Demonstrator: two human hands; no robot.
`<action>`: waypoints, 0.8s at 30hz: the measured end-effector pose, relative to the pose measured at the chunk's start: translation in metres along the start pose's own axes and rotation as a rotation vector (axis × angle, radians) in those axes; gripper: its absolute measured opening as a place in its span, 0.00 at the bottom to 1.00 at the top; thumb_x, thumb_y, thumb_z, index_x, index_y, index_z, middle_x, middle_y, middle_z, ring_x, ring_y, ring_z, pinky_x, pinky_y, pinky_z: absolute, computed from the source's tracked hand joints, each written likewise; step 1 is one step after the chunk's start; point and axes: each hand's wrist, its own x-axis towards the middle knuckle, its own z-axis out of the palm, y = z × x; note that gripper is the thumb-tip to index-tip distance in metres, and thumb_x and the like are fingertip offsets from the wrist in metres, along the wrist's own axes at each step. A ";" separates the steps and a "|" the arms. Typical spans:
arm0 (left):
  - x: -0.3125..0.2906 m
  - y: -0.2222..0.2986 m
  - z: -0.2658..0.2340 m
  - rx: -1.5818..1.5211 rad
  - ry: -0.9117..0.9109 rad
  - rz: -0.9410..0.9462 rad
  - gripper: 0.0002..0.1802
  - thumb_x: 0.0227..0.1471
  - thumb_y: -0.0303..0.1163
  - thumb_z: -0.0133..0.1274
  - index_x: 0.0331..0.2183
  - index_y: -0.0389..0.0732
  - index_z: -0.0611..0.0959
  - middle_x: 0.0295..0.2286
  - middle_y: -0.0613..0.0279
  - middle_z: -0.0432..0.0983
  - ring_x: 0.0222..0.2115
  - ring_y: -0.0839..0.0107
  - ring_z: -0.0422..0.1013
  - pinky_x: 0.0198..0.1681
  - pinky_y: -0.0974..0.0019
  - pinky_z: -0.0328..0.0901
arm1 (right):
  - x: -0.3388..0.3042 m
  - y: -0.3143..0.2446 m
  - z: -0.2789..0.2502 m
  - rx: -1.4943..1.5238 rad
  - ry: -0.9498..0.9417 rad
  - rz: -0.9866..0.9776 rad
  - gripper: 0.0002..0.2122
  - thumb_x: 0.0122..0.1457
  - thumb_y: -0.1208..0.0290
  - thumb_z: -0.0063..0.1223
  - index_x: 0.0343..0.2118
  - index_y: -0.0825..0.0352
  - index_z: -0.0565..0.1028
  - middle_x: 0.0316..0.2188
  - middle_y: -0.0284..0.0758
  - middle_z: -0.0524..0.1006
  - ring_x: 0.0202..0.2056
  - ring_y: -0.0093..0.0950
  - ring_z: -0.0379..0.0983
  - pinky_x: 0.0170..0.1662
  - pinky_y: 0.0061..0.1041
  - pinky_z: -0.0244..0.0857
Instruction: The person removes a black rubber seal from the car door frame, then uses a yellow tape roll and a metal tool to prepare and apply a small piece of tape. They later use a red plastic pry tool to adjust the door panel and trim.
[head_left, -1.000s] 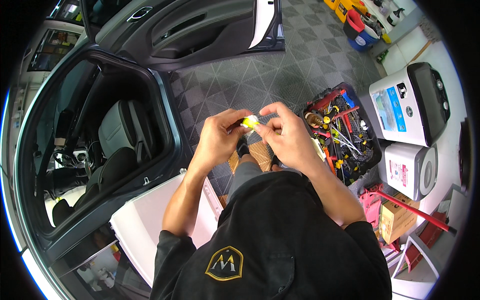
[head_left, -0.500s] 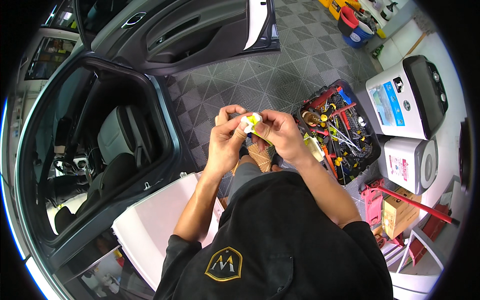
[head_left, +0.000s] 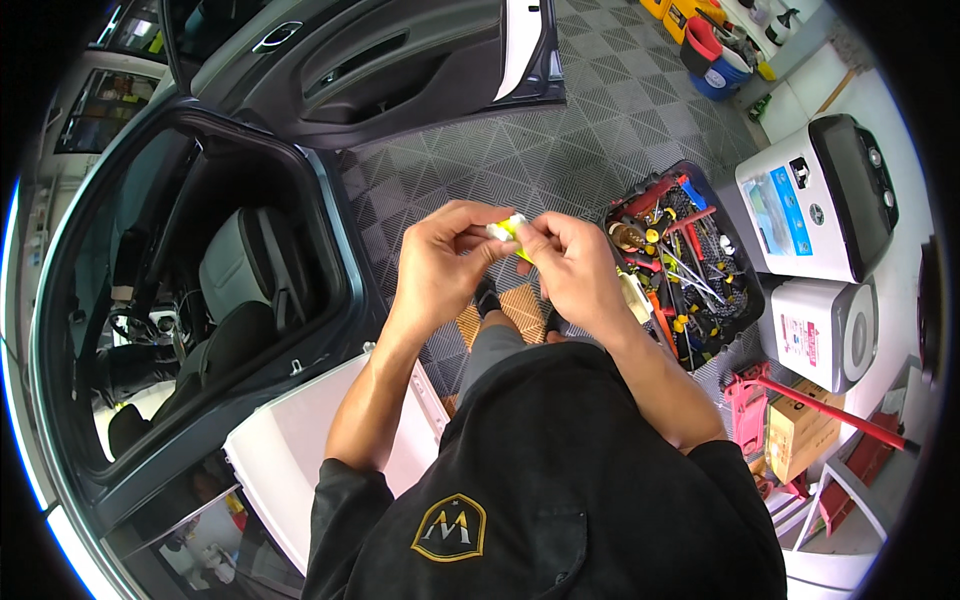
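Note:
Both my hands meet in the middle of the view, held up above the floor. Between them is a small white and yellow-green piece [head_left: 508,228]; its exact kind cannot be made out. The thumb and fingers of my left hand [head_left: 440,260] pinch its left, white side. My right hand [head_left: 578,268] grips it from the other side, thumb on top and fingers curled under. My fingers cover much of the piece.
On the left stands a car with its door [head_left: 390,75] open and a seat [head_left: 240,270] inside. A white box [head_left: 300,420] is by my left arm. To the right are a black tool bin [head_left: 735,310], white machines [head_left: 800,210], a red jack [head_left: 745,410] and a cardboard box [head_left: 800,430].
My left hand has turned and its raised fingers have folded in around the piece. The piece is tilted differently and more covered. Both hands stay at about the same place.

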 end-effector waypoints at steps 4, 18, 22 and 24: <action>0.001 -0.003 0.005 -0.219 0.130 -0.179 0.13 0.56 0.21 0.62 0.45 0.30 0.84 0.37 0.55 0.84 0.38 0.74 0.79 0.45 0.72 0.74 | -0.018 -0.003 0.003 -0.041 -0.003 -0.080 0.11 0.68 0.67 0.51 0.40 0.71 0.78 0.25 0.36 0.81 0.24 0.25 0.79 0.30 0.27 0.69; -0.019 -0.001 0.010 -0.745 0.100 -0.225 0.13 0.64 0.26 0.55 0.47 0.29 0.82 0.41 0.56 0.80 0.39 0.73 0.77 0.47 0.71 0.74 | 0.014 0.013 -0.013 -0.215 -0.109 -0.262 0.13 0.65 0.65 0.60 0.39 0.73 0.80 0.24 0.37 0.79 0.27 0.17 0.72 0.31 0.23 0.66; -0.020 0.000 0.008 -0.331 0.155 -0.072 0.13 0.66 0.29 0.53 0.46 0.29 0.83 0.36 0.62 0.77 0.36 0.75 0.76 0.42 0.70 0.74 | 0.016 0.017 0.002 -0.140 0.012 -0.414 0.13 0.63 0.62 0.62 0.35 0.70 0.83 0.19 0.36 0.78 0.20 0.19 0.71 0.25 0.24 0.63; -0.020 0.012 0.013 -0.253 0.233 -0.054 0.14 0.66 0.30 0.52 0.48 0.32 0.83 0.34 0.62 0.80 0.33 0.74 0.76 0.40 0.69 0.72 | 0.015 0.017 0.006 -0.079 0.003 -0.399 0.13 0.63 0.62 0.63 0.35 0.71 0.82 0.19 0.36 0.78 0.20 0.19 0.71 0.25 0.24 0.63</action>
